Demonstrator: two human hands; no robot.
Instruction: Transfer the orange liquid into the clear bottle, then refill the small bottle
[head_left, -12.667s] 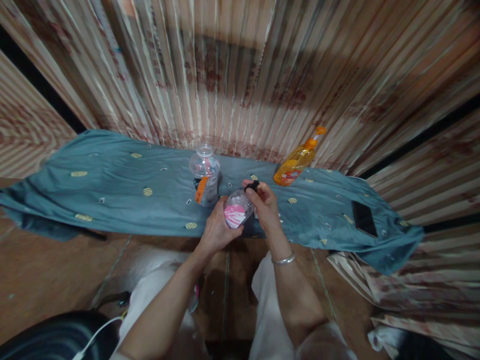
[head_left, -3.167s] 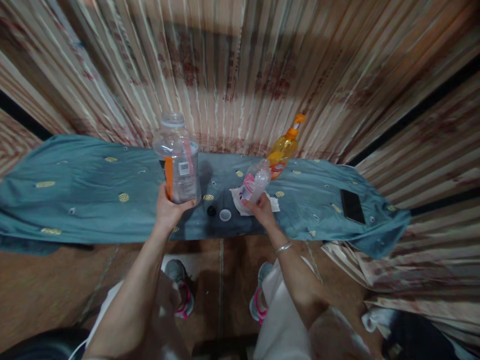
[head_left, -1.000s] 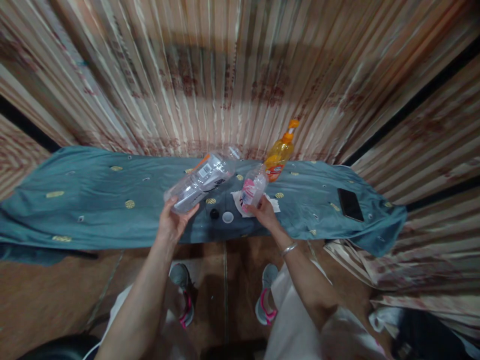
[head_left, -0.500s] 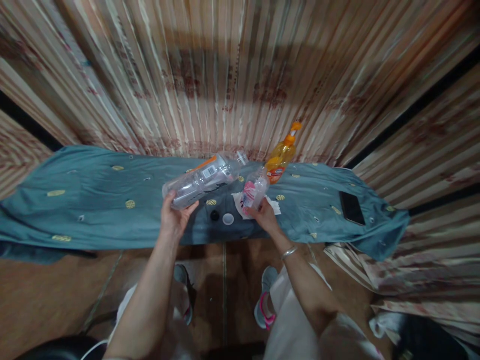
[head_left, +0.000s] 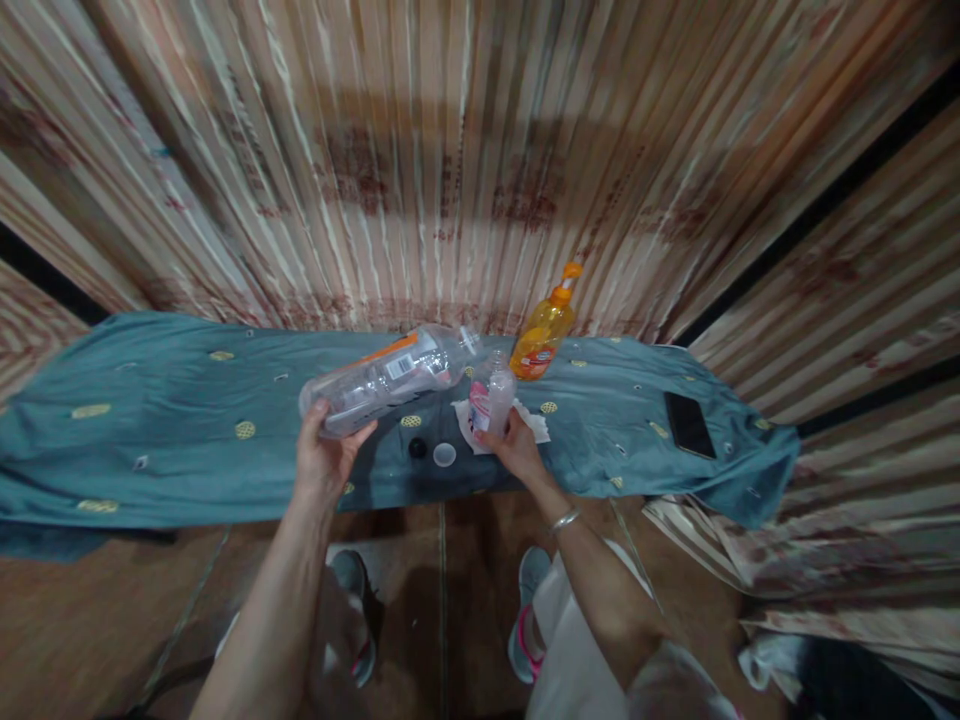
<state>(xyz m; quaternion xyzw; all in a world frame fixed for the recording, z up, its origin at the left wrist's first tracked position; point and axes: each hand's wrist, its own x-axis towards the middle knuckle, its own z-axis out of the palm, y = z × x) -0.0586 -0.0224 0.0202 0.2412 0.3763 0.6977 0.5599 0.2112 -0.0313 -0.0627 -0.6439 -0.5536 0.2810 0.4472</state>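
Observation:
My left hand (head_left: 326, 445) grips the base of a large clear plastic bottle (head_left: 390, 375), which is tilted with its open neck towards the right. In my right hand (head_left: 514, 440) is a smaller clear plastic bottle (head_left: 493, 395) with a pink label, fairly upright, its open mouth just below and right of the large bottle's neck. Whether the two bottles touch I cannot tell. Beneath the small bottle lies a white tissue (head_left: 536, 428). A black cap (head_left: 417, 448) and a white cap (head_left: 444, 455) rest on the cloth between my hands.
An orange pump bottle (head_left: 541, 338) stands behind the small bottle. Towards the right end of the teal cloth-covered table (head_left: 180, 400) lies a black phone (head_left: 689, 424). A striped curtain (head_left: 420, 180) hangs close behind the table.
The small bottle has gone from leaning right to nearly upright, its mouth now closer to the large bottle's neck. My view has shifted slightly.

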